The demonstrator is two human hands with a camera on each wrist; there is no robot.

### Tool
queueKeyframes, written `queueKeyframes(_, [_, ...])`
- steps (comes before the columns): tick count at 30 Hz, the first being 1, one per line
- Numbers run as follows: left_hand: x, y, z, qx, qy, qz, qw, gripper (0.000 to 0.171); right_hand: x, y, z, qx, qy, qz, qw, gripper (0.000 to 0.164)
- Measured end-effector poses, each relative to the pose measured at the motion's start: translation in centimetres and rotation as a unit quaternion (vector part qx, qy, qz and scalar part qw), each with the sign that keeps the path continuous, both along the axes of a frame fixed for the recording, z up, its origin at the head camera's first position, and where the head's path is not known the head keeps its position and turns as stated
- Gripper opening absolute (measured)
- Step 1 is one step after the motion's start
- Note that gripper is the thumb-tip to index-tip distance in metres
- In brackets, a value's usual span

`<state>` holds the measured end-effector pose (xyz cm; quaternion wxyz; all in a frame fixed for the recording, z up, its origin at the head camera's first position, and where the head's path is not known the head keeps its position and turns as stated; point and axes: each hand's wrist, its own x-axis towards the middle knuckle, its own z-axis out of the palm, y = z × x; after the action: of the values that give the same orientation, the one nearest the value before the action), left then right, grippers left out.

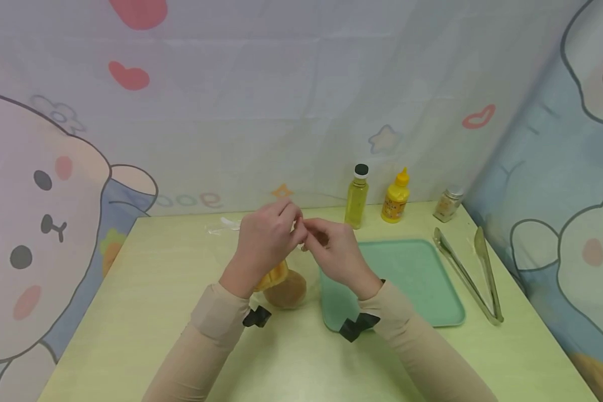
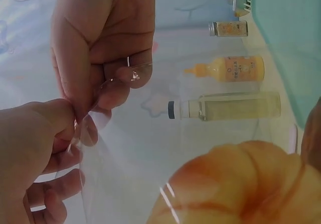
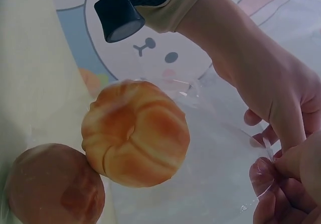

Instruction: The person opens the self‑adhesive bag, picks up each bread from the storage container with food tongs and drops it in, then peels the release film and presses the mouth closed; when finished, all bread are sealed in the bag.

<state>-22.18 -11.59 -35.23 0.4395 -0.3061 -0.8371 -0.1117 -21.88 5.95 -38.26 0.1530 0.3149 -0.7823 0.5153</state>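
Both hands meet in front of the person, above the table, at the upper edge of a clear plastic bag (image 2: pixel 130 158). My left hand (image 1: pixel 266 240) pinches that edge between thumb and fingers. Close against it, my right hand (image 1: pixel 339 254) pinches the same edge. Through the film shows a golden, grooved round bread (image 3: pixel 135 133) with a dimple in its middle. A smooth brown bun (image 3: pixel 55 184) touches it lower down. From the head view, the left hand and wrist hide part of the golden bread, and the fingertips overlap at the bag's edge.
A mint-green tray (image 1: pixel 407 273) lies to the right, with metal tongs (image 1: pixel 467 276) beside it. Along the back stand an oil bottle (image 1: pixel 356 201), a yellow squeeze bottle (image 1: pixel 395 200) and a small seasoning jar (image 1: pixel 448 205). Fabric backdrops (image 1: pixel 261 111) border the table.
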Motion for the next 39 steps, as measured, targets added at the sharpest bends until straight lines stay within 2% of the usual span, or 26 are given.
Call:
queueKeyframes(6, [-0.1, -0.1, -0.1, 0.010, 0.016, 0.030, 0.9994, 0.007, 0.0, -0.3, 0.0, -0.010, -0.005, -0.014, 1.000, 0.017])
queueKeyframes(9, [-0.6, -0.7, 0.0, 0.041, 0.011, 0.042, 0.9982, 0.004, 0.1, -0.2, -0.2, -0.012, -0.014, -0.019, 1.000, 0.014])
queueKeyframes(11, [-0.8, -1.3, 0.2, 0.086, -0.020, 0.030, 0.9956, 0.002, 0.1, -0.1, -0.2, -0.014, -0.027, -0.026, 0.999, 0.013])
queueKeyframes(13, [-1.0, -1.9, 0.5, 0.148, -0.081, -0.012, 0.9856, 0.006, 0.0, 0.0, -0.2, -0.021, -0.043, -0.033, 0.998, 0.013])
queueKeyframes(14, [-1.0, -2.1, 0.6, 0.185, -0.126, -0.041, 0.9738, 0.008, 0.0, 0.1, -0.2, -0.026, -0.050, -0.035, 0.998, 0.013])
queueKeyframes(15, [-1.0, -2.2, 0.7, 0.224, -0.177, -0.071, 0.9556, 0.009, -0.1, 0.2, -0.2, -0.031, -0.058, -0.038, 0.997, 0.013])
queueKeyframes(16, [-0.9, -2.4, 0.9, 0.265, -0.230, -0.099, 0.9313, 0.010, -0.1, 0.2, -0.2, -0.035, -0.064, -0.039, 0.997, 0.013])
queueKeyframes(18, [-0.8, -2.7, 1.1, 0.340, -0.320, -0.147, 0.8720, 0.011, -0.2, 0.3, -0.2, -0.041, -0.074, -0.040, 0.996, 0.014])
queueKeyframes(20, [-0.8, -3.1, 1.3, 0.403, -0.382, -0.181, 0.8114, 0.012, -0.3, 0.4, -0.2, -0.043, -0.081, -0.041, 0.995, 0.014])
queueKeyframes(21, [-0.7, -3.3, 1.4, 0.424, -0.400, -0.195, 0.7889, 0.013, -0.3, 0.4, -0.2, -0.043, -0.086, -0.042, 0.995, 0.014])
queueKeyframes(22, [-0.7, -3.5, 1.5, 0.437, -0.408, -0.208, 0.7739, 0.013, -0.3, 0.4, -0.1, -0.044, -0.090, -0.042, 0.994, 0.014])
queueKeyframes(23, [-0.7, -3.8, 1.5, 0.446, -0.411, -0.221, 0.7640, 0.014, -0.3, 0.4, -0.1, -0.045, -0.093, -0.043, 0.994, 0.014])
queueKeyframes(24, [-0.7, -4.0, 1.5, 0.448, -0.410, -0.228, 0.7609, 0.015, -0.3, 0.4, -0.1, -0.048, -0.097, -0.041, 0.993, 0.014])
queueKeyframes(25, [-0.7, -4.2, 1.4, 0.444, -0.408, -0.234, 0.7623, 0.015, -0.3, 0.5, -0.1, -0.049, -0.101, -0.040, 0.993, 0.014])
queueKeyframes(27, [-0.5, -4.7, 1.3, 0.421, -0.398, -0.231, 0.7819, 0.012, -0.3, 0.5, -0.2, -0.050, -0.107, -0.039, 0.992, 0.014])
queueKeyframes(29, [-0.3, -5.1, 1.2, 0.393, -0.388, -0.214, 0.8055, 0.009, -0.3, 0.6, -0.2, -0.050, -0.110, -0.037, 0.992, 0.014])
queueKeyframes(31, [-0.2, -5.5, 1.1, 0.360, -0.376, -0.185, 0.8338, 0.007, -0.4, 0.7, -0.3, -0.049, -0.112, -0.036, 0.992, 0.014])
queueKeyframes(33, [0.0, -5.7, 1.1, 0.330, -0.358, -0.161, 0.8584, 0.010, -0.4, 0.7, -0.3, -0.048, -0.111, -0.035, 0.992, 0.014])
queueKeyframes(36, [0.0, -6.0, 1.1, 0.278, -0.310, -0.140, 0.8982, 0.013, -0.5, 0.7, -0.4, -0.047, -0.110, -0.034, 0.992, 0.014])
queueKeyframes(39, [0.1, -6.3, 1.1, 0.232, -0.260, -0.142, 0.9265, 0.017, -0.5, 0.7, -0.5, -0.047, -0.107, -0.032, 0.993, 0.014])
